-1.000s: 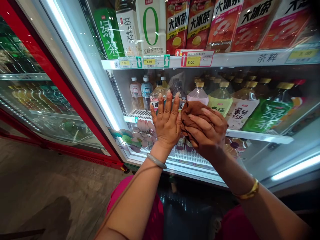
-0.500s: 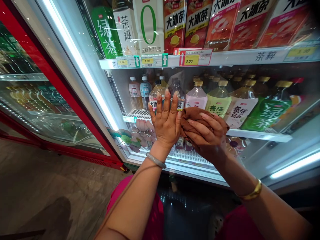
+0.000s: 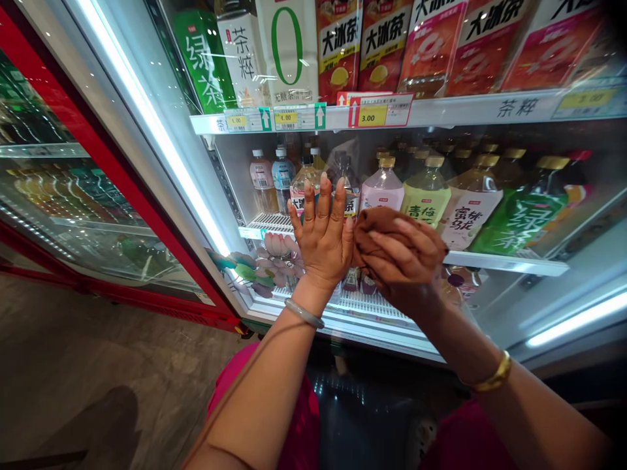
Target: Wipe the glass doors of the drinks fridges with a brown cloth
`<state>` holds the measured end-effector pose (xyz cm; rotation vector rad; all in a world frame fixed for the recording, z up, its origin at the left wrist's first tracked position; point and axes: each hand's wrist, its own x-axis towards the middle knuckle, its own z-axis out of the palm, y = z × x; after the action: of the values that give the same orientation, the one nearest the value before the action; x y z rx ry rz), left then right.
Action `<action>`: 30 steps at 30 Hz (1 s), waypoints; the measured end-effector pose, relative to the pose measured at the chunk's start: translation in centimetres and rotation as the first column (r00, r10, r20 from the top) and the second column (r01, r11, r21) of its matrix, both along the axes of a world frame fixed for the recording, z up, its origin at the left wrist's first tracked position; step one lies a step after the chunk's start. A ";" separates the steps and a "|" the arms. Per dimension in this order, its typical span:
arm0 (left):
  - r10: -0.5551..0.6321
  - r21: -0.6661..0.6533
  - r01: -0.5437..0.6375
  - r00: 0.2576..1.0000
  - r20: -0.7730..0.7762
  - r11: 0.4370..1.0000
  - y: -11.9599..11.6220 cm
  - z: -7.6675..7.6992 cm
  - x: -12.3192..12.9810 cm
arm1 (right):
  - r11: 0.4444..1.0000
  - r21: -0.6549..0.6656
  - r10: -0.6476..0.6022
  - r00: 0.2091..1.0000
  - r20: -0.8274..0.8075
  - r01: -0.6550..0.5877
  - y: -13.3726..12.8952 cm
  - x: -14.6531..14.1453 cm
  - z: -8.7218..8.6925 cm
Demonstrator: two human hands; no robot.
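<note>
My left hand (image 3: 323, 245) lies flat with its fingers spread against the glass door (image 3: 337, 147) of a lit drinks fridge. Just to its right, my right hand (image 3: 409, 258) has its fingers curled over a bunched brown cloth (image 3: 375, 228), which is against the glass too. The cloth's left edge comes close to my left thumb; whether they touch I cannot tell. Bottled drinks stand behind the glass, among them a pink-labelled bottle (image 3: 383, 186) and a yellow-green one (image 3: 426, 196). My hands cover part of the middle shelf.
An upper shelf (image 3: 441, 112) with price tags carries large tea bottles and cartons. Flower decals (image 3: 279, 264) show at the lower left of the glass. A red-framed fridge (image 3: 122, 189) stands to the left, above a grey floor (image 3: 98, 359).
The view has shifted very slightly. My right fingers have moved a little on the cloth and look a bit blurred. My left hand keeps its place on the glass.
</note>
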<state>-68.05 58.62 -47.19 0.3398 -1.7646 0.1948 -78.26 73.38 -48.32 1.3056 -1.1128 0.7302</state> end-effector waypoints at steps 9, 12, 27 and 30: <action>0.005 -0.031 -0.006 1.000 -0.023 1.000 0.0 0.0 0.0 | 0.990 -0.129 -0.032 0.989 0.144 0.050 3.0 -3.0 4.4; 0.000 -0.033 -0.001 1.000 -0.017 0.999 0.0 0.0 0.1 | 0.976 -0.201 -0.044 0.984 0.173 0.079 2.6 -2.6 4.2; 0.009 0.000 -0.009 1.000 -0.013 1.000 0.2 0.0 0.0 | 0.997 -0.067 -0.025 1.000 0.019 0.026 2.8 -3.4 3.3; 0.002 -0.004 -0.002 1.000 -0.012 1.000 0.2 0.1 0.0 | 0.989 -0.145 -0.022 0.998 0.050 0.029 2.4 -3.4 2.8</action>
<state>-68.01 58.87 -47.11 0.3396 -1.7514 0.1975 -81.61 75.77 -45.49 1.1537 -1.0925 0.8124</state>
